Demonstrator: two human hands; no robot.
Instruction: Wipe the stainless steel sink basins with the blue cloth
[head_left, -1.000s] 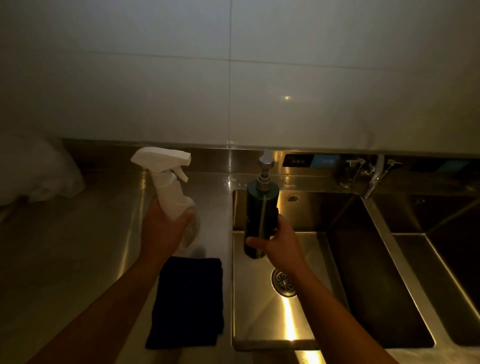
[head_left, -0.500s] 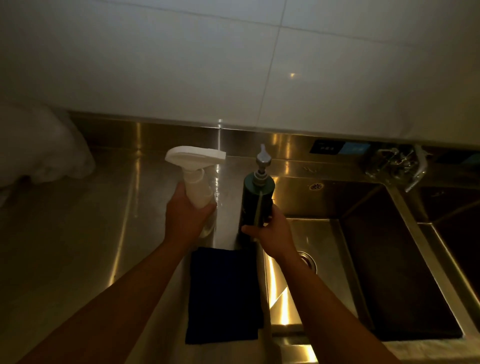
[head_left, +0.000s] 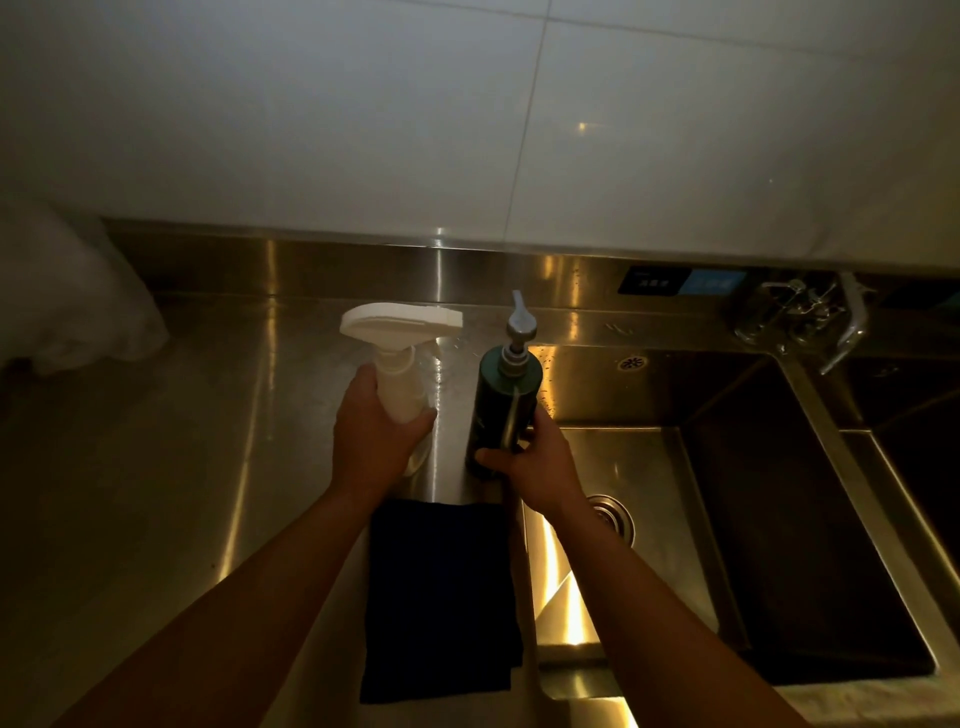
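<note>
While the dim light shines on the long steel counter (head_left: 182, 467), the sink basin (head_left: 649, 467) sits low at its right side. The dark blue cloth (head_left: 441, 597) lies flat on the counter, just beside the basin's left edge, between the person's two arms. Above it a dark green pump bottle (head_left: 498, 405) and a white spray bottle (head_left: 400, 353) stand upright side by side. The right hand (head_left: 540, 462) has its fingers curled round the green one, and the left hand (head_left: 374, 441) grips the white one.
</note>
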